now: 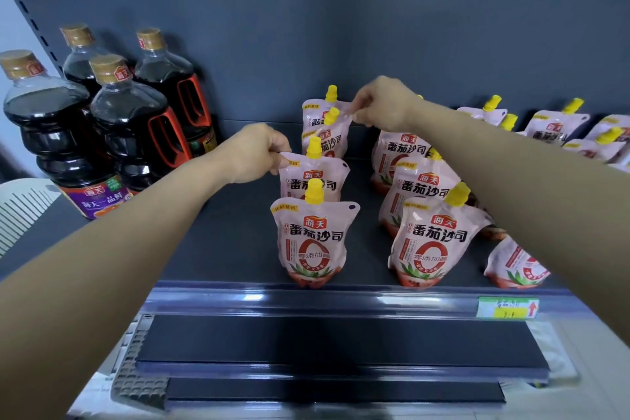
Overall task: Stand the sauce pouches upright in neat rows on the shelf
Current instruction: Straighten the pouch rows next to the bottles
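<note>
Sauce pouches (315,235) are what you are lining up, and the shelf (231,235) that carries them is the biggest thing here, so take your bearings from the price rail (341,298) along its front lip. Far behind the rail's left end stand the dark soy sauce bottles (126,126), well apart from your work, which leaves a bare strip of shelf between them and the pouches. Straight back from the rail's middle runs one file of pouches, each upright on its base with the yellow cap up; a second file (431,239) runs back from a spot further right along the rail. Behind the rail's right end more pouches (552,128) lean or lie against the back wall, and one (514,264) sits tilted just behind the price tag (508,307), so that part is not yet in order. Your left hand (252,153) pinches the top left corner of the second pouch (312,177) back from the rail, fingers closed on the film. Your right hand (383,104) reaches further back and nips the top right corner of a rear pouch (327,123) in that same file. Holding by the corners likely lets you turn each face square to the rail and keep it from toppling onto its neighbour.
</note>
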{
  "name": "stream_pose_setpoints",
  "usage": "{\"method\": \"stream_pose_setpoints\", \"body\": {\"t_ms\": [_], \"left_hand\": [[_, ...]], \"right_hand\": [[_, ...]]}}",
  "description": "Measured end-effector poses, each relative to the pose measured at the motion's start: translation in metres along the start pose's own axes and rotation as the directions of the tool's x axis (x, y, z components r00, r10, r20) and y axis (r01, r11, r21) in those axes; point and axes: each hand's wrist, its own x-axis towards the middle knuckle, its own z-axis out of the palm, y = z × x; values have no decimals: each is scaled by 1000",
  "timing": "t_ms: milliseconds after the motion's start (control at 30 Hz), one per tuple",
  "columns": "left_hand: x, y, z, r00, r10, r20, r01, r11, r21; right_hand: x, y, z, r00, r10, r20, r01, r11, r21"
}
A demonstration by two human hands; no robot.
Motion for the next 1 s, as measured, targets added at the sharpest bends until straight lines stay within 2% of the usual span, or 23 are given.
{"method": "stream_pose_setpoints", "body": {"t_ms": [67,167,400,567,1000], "left_hand": [[1,0,-1,1000,3,10,-3,1000,2],[3,2,-3,999,11,47,-11,1000,-3],[9,10,1,999,33,22,-33,999,1],[12,11,2,1000,8,9,-8,1000,11],[9,11,0,1000,0,25,0,1000,-19]], "right_hand": [[5,3,3,1000,15,-9,-15,999,-36],[15,4,5,998,24,62,-18,996,-92],[44,-4,16,965,-124,232,163,974,-159],[52,-8,20,936,-186,297,255,944,-211],[53,-18,22,885,-213,414,290,948,-132]]}}
